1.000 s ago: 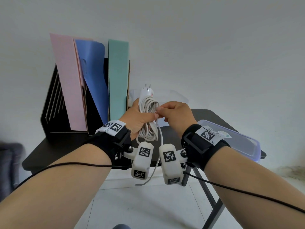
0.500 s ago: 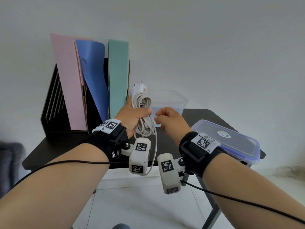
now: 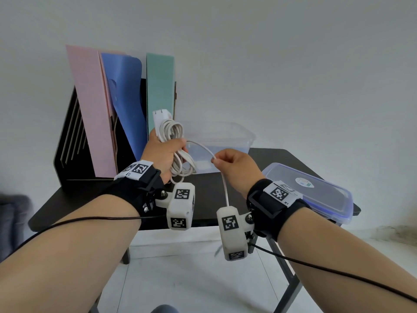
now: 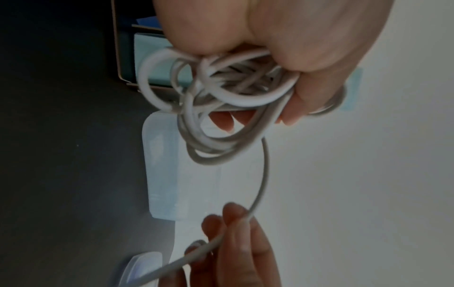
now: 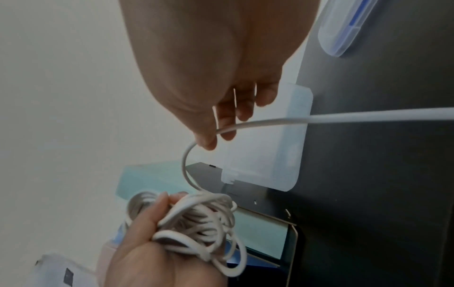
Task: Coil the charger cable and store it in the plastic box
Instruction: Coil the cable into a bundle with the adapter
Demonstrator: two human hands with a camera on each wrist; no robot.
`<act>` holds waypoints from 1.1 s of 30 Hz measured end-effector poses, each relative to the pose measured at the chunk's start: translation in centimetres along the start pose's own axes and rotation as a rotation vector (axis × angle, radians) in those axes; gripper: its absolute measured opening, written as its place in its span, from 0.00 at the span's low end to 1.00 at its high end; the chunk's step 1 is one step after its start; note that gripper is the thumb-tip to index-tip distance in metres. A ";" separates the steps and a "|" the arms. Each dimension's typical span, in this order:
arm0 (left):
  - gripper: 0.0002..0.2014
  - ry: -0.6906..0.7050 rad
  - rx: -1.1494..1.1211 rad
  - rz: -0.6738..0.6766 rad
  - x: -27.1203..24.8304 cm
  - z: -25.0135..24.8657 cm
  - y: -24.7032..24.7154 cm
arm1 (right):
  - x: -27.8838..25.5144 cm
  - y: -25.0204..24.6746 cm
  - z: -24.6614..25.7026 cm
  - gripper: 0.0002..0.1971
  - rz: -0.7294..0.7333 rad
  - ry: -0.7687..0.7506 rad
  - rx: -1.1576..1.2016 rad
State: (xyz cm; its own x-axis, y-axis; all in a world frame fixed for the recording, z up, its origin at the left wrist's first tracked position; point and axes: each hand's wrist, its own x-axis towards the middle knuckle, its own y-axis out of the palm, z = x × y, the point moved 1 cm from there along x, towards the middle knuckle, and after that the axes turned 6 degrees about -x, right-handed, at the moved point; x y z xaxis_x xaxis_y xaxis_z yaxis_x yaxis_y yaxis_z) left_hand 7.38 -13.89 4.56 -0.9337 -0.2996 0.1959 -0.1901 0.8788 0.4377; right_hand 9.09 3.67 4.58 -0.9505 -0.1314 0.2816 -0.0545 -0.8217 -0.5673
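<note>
Your right hand [image 3: 234, 168] is nearest, raised in front of the table's near edge, thumb and forefinger pinched on the free end of the white charger cable [image 3: 200, 146], which arcs from that pinch to the bundle and also drops down toward your wrist. Just to its left, your left hand [image 3: 163, 152] is closed around the coiled loops [image 3: 180, 163], with the white plug [image 3: 160, 116] standing up above your fist; the loops hang loose below your fingers, held in the air above the tabletop. At the right edge of the black table [image 3: 270, 159] lies the blue-rimmed lid [image 3: 316, 195], partly overhanging the edge. Farther back, toward the middle of the far edge, sits the clear plastic box [image 3: 225, 141], open on top. At the back left corner a black file rack [image 3: 72, 141] holds pink, blue and green folders [image 3: 126, 105] against the wall.
</note>
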 end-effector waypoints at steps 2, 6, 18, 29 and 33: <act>0.13 0.000 -0.022 0.000 -0.1 -0.2 0.0 | 0.0 0.0 0.1 0.06 -0.025 -0.011 0.010; 0.11 -0.005 -0.047 -0.011 -0.3 -0.2 -0.4 | 0.2 0.0 0.4 0.06 -0.094 -0.020 0.001; 0.10 -0.031 -0.036 0.003 -0.3 -0.5 -0.7 | 1.1 -0.2 1.4 0.11 0.012 -0.016 -0.528; 0.22 0.005 -0.010 -0.045 -0.4 0.4 0.1 | 0.2 -0.7 2.5 0.09 -0.133 -0.137 -0.064; 0.29 0.046 0.007 -0.105 -0.5 0.3 -0.2 | 0.1 -1.0 2.5 0.09 -0.131 -0.138 -0.012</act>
State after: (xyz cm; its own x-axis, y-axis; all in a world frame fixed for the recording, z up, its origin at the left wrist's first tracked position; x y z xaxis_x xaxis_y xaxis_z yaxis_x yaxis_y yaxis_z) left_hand 7.80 -13.76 4.13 -0.8939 -0.4063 0.1894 -0.2882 0.8444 0.4515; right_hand 9.79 3.04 7.14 -0.8841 -0.0991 0.4567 -0.1796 -0.8301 -0.5279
